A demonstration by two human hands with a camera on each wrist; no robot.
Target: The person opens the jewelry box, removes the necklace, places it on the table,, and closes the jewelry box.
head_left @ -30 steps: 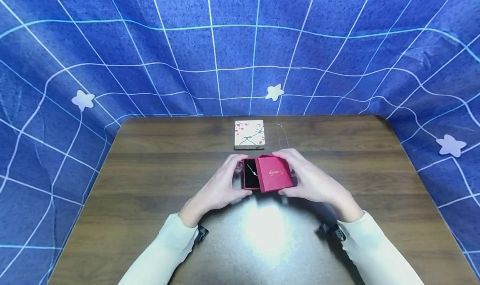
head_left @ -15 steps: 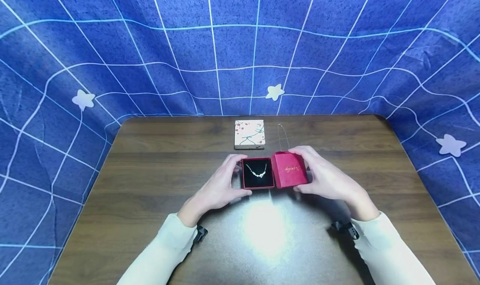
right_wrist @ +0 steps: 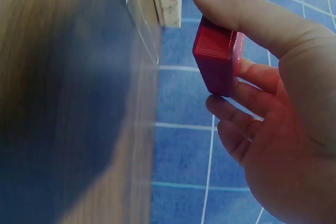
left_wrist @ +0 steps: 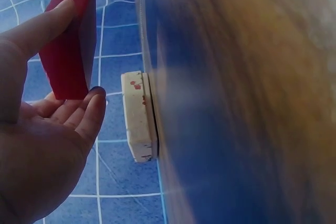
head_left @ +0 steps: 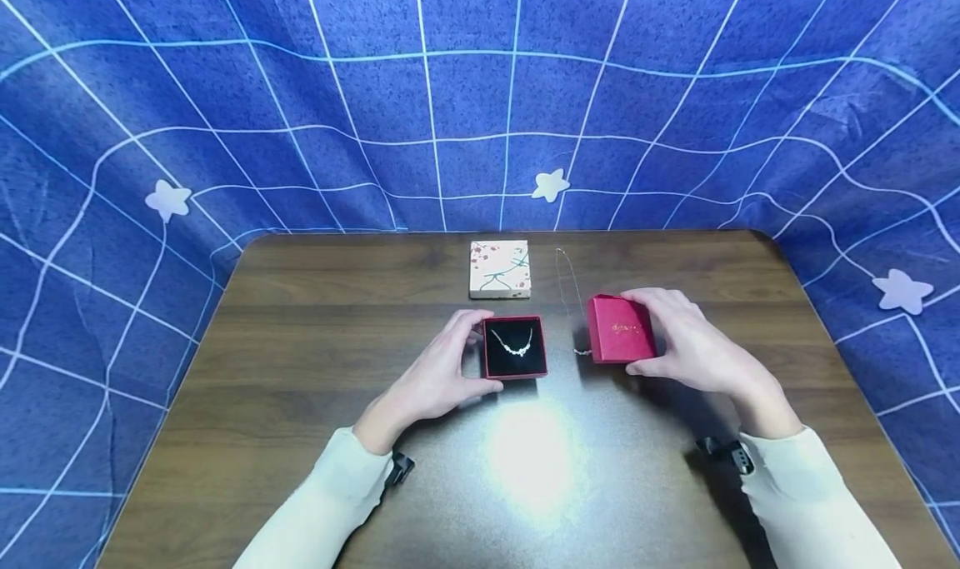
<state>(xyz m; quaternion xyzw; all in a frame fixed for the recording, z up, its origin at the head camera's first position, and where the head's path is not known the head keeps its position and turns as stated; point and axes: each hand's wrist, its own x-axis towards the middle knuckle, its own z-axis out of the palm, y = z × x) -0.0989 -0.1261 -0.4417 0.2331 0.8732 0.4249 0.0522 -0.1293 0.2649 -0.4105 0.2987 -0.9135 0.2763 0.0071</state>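
Brown table (head_left: 322,327): one white box (head_left: 499,267) near its far edge, one chain (head_left: 574,282) beside; left hand (head_left: 431,379) grips one red box (head_left: 515,377) holding one necklace (head_left: 518,351), right hand (head_left: 697,352) one red lid (head_left: 621,331).

The lid (head_left: 622,340) is crimson red with gold lettering (head_left: 626,328). The box (head_left: 517,377) is red outside and has a black lining (head_left: 498,363) behind a silvery necklace (head_left: 517,351). The carton (head_left: 498,271) is white with reddish blossoms and teal lines. The counter (head_left: 337,319) has banded brown wood grain. The cloth (head_left: 480,94) is blue, with a white and light-blue grid and white stars (head_left: 551,185); the sleeves (head_left: 322,502) are white.
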